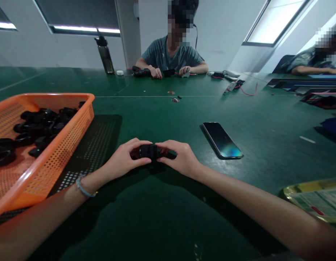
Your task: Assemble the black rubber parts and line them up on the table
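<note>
1. Nearest my view, two bare forearms run in from the lower corners over the green table (pixel 162 217), the left one wearing a pale bracelet (pixel 85 188) at the wrist.
2. My left hand (pixel 124 159) and right hand (pixel 181 159) meet at the middle of the table, low over its surface.
3. Between them sits a small black cylindrical part (pixel 148 151); the left thumb and fingers pinch its left end, the right fingertips close on its right end, so both grips are pressed onto the same piece (its far side is hidden by the fingers).
4. Just right of the right hand, apart from it, a dark phone (pixel 221 139) lies flat, screen up.
5. To the left an orange mesh basket (pixel 61 145) holds a heap of black rings (pixel 34 127), well apart from the left hand.
6. Across the table a person in a grey-green shirt (pixel 172 54) rests both hands on the surface near small dark items; a dark bottle (pixel 105 54) stands to the left of them.
7. At the lower right edge lies a yellow-rimmed tray (pixel 315 197).
</note>
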`<state>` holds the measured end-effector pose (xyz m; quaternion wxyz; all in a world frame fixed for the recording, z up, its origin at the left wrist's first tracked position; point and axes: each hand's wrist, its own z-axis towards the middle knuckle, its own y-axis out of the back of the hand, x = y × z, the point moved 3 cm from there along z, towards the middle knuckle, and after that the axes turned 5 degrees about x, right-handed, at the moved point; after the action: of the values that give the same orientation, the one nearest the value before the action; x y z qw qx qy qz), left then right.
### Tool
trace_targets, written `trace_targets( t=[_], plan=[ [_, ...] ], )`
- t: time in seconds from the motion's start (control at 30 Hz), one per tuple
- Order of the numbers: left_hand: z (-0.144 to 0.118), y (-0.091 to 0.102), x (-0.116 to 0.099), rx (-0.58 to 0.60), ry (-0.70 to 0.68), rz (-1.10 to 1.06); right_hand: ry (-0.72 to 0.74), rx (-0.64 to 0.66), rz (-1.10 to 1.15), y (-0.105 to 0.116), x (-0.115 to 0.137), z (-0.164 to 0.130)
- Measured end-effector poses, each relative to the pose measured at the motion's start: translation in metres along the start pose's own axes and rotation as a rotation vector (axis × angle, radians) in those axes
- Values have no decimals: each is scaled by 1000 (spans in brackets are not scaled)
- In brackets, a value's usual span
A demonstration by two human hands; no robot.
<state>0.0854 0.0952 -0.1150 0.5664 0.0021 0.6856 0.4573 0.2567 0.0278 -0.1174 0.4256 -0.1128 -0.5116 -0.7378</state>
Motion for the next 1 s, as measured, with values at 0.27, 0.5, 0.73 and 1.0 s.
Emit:
trace_targets(
  t=[0.27, 0.5, 0.73, 1.0],
  plan=[
    [0, -1, 0, -4, 5, -8, 14, -30, -50, -1, 0, -1],
    [1, -2, 2, -15, -2, 6, 1, -16, -36, -1, 1, 0],
    [0, 0, 0, -3, 14, 8, -19, -2, -17, -1, 0, 0],
    [-1, 0, -3, -5, 12, 16, -54, -4, 2, 0, 2, -1]
  ],
)
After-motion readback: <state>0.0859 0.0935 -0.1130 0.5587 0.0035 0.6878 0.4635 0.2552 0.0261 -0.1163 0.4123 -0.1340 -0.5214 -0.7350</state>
